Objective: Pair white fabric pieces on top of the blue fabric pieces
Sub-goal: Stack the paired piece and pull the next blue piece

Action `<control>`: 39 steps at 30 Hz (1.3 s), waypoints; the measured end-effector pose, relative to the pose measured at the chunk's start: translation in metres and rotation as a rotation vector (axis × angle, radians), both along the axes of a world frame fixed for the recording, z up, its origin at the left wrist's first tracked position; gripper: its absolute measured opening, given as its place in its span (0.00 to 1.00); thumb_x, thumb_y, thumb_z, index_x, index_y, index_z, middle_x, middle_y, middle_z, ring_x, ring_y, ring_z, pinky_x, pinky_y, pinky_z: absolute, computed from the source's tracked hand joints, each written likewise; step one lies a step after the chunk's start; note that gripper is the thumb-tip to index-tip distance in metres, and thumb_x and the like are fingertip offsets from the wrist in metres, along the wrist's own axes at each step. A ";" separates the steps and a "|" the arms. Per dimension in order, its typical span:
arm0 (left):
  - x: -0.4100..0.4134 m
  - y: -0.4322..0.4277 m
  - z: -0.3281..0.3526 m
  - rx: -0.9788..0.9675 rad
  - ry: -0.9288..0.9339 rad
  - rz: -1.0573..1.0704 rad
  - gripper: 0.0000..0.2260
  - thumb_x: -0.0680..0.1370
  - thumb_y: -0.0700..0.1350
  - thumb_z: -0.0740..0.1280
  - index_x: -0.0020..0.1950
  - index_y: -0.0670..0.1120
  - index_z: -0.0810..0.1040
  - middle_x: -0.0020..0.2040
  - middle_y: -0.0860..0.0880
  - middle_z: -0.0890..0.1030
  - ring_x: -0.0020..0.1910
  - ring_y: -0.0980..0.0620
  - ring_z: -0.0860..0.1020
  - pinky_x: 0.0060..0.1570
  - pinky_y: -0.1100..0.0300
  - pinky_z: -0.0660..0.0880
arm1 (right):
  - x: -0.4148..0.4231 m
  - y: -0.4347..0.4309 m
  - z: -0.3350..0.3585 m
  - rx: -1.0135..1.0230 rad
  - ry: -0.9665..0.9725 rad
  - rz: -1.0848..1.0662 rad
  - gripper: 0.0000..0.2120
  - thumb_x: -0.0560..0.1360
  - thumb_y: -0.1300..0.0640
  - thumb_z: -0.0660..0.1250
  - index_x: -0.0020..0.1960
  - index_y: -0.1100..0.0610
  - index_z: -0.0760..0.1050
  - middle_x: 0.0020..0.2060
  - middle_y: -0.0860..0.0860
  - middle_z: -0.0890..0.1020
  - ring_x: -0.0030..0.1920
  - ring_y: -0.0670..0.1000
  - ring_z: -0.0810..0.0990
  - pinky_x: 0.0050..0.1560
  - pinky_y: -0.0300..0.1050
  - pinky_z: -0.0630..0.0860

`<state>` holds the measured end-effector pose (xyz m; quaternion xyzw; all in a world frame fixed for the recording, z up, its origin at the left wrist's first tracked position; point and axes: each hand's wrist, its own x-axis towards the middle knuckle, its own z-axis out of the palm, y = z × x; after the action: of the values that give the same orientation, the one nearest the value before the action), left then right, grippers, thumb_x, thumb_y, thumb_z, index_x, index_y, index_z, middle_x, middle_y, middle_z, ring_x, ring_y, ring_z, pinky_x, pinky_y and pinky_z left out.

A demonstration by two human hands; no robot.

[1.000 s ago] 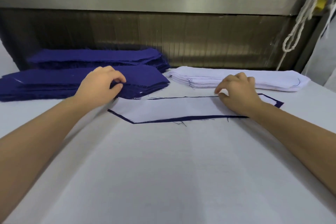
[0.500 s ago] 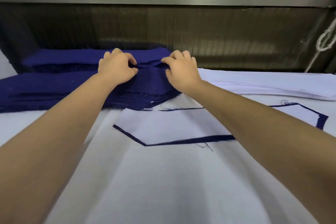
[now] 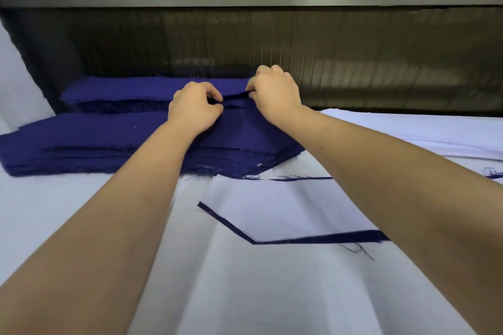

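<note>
On the counter, the blue stack is our landmark: the white stack lies to its right, and one finished pair (white over blue, a blue rim showing) lies just in front of it. We should peel only the top blue piece, lifting slowly so the layer beneath does not drag along. Both arms reach forward over the stack. The left hand and right hand sit near each other at its far edge, fingers curled and pinching that top layer.
</note>
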<state>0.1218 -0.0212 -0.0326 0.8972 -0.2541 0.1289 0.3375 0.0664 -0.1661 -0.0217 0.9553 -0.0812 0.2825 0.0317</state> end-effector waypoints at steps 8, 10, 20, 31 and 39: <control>0.003 0.007 -0.007 -0.083 -0.096 0.024 0.09 0.77 0.43 0.67 0.57 0.48 0.73 0.51 0.51 0.77 0.50 0.52 0.72 0.44 0.57 0.66 | -0.005 0.000 0.006 0.411 -0.063 0.048 0.04 0.74 0.54 0.69 0.43 0.54 0.78 0.47 0.48 0.73 0.50 0.53 0.75 0.44 0.45 0.66; 0.003 0.007 -0.008 -0.059 -0.109 0.038 0.12 0.78 0.45 0.65 0.61 0.49 0.75 0.55 0.50 0.77 0.55 0.49 0.74 0.46 0.58 0.66 | -0.005 -0.002 0.005 0.471 -0.070 0.084 0.06 0.75 0.52 0.68 0.44 0.54 0.79 0.45 0.47 0.71 0.49 0.52 0.75 0.45 0.45 0.67; 0.000 0.002 -0.010 0.055 -0.111 0.070 0.13 0.79 0.45 0.64 0.64 0.49 0.77 0.63 0.47 0.72 0.61 0.45 0.73 0.50 0.55 0.68 | -0.001 0.006 0.011 0.453 -0.011 0.092 0.09 0.77 0.59 0.60 0.47 0.56 0.78 0.49 0.52 0.79 0.50 0.54 0.78 0.48 0.47 0.75; 0.007 -0.005 -0.006 -0.015 -0.104 0.080 0.13 0.80 0.47 0.62 0.64 0.50 0.75 0.60 0.47 0.75 0.59 0.45 0.73 0.48 0.54 0.68 | 0.011 0.019 0.019 0.358 -0.032 0.241 0.06 0.77 0.54 0.65 0.46 0.56 0.70 0.51 0.52 0.75 0.47 0.52 0.75 0.48 0.49 0.73; 0.008 -0.006 -0.007 -0.040 -0.124 0.114 0.10 0.80 0.46 0.63 0.58 0.49 0.80 0.59 0.47 0.76 0.58 0.44 0.74 0.47 0.55 0.68 | 0.010 0.017 0.025 0.452 -0.005 0.126 0.05 0.74 0.59 0.68 0.42 0.53 0.73 0.46 0.49 0.78 0.47 0.50 0.77 0.46 0.45 0.73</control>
<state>0.1294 -0.0274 -0.0395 0.8936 -0.2202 0.2081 0.3312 0.0760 -0.1493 0.0033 0.9405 -0.0828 0.2611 -0.2010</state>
